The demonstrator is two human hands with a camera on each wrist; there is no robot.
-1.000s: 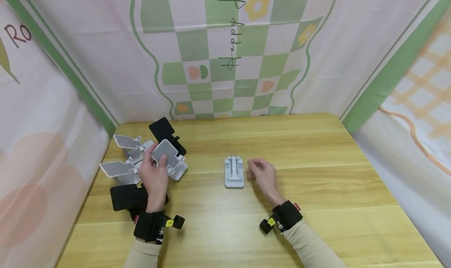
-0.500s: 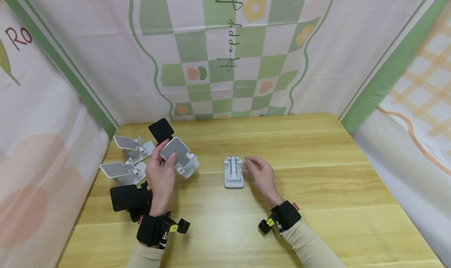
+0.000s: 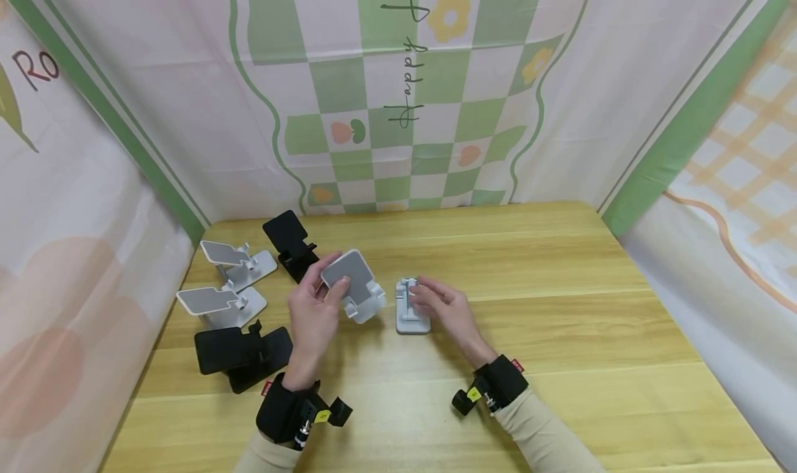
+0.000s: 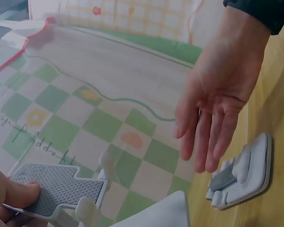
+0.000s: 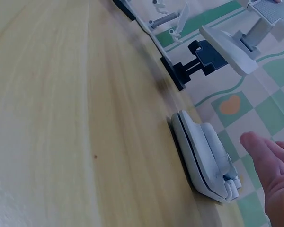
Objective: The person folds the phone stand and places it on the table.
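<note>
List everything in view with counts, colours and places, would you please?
Table: 1, yellowish wood, centre and foreground
Held stand: 1, white and grey, raised above table
Folded stand: 1, light grey, table's middle
Unfolded pale stands: 2, white and grey, table's left
Black stands: 2, black, table's left
Printed cloth: count unclear, mostly white and green, around table
Wrist cameras: 2, black, one per arm
Sleeves: 2, beige, on forearms
Left hand: 1, bare, grips the held stand
Right hand: 1, bare, over the folded stand
</note>
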